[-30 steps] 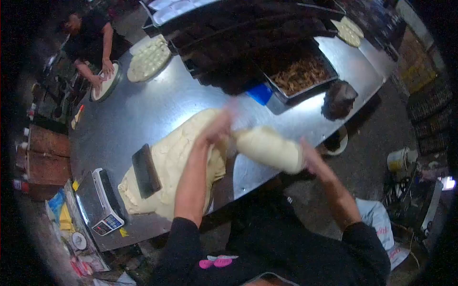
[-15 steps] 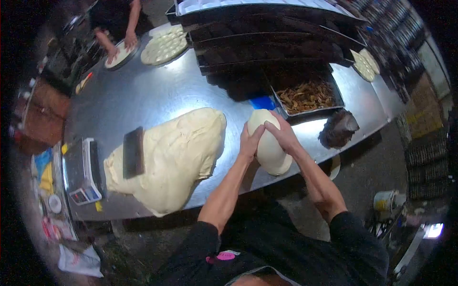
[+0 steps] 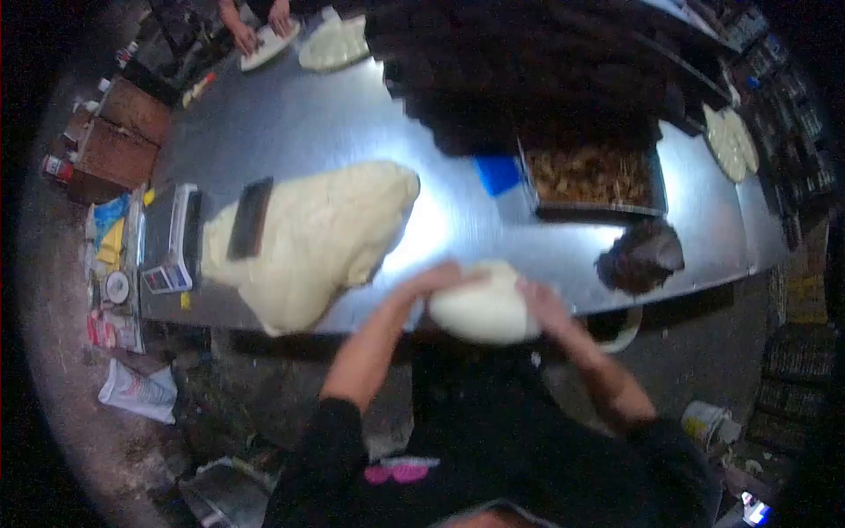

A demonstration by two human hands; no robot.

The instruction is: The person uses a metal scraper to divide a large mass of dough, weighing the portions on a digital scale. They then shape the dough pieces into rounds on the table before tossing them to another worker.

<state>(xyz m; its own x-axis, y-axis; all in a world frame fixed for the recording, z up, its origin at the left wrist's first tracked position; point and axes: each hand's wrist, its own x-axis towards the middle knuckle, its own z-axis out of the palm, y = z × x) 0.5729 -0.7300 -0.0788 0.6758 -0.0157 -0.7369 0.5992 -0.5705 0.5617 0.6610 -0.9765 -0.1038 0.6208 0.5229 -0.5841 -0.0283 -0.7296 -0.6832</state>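
Note:
A rounded lump of dough [image 3: 486,308] lies at the near edge of the steel table, between my hands. My left hand [image 3: 443,279] presses on its upper left side, and my right hand [image 3: 543,305] cups its right end; both are blurred by motion. To the left rests a much larger mass of dough [image 3: 317,238]. A dark, flat scraper-like blade [image 3: 252,218] lies on top of that mass.
A digital scale [image 3: 173,242] stands at the left. Ahead are a blue flat piece [image 3: 497,174], a tray of brown filling [image 3: 594,176] and a dark, wrapped-looking lump [image 3: 642,257]. Dark stacked trays [image 3: 519,79] fill the back. Another person's hands [image 3: 264,31] work dough at the far left.
The dough lump has gone from standing lengthwise to lying crosswise, nearer my body. My hands have moved apart, from together on its top to its two sides. The view has shifted too.

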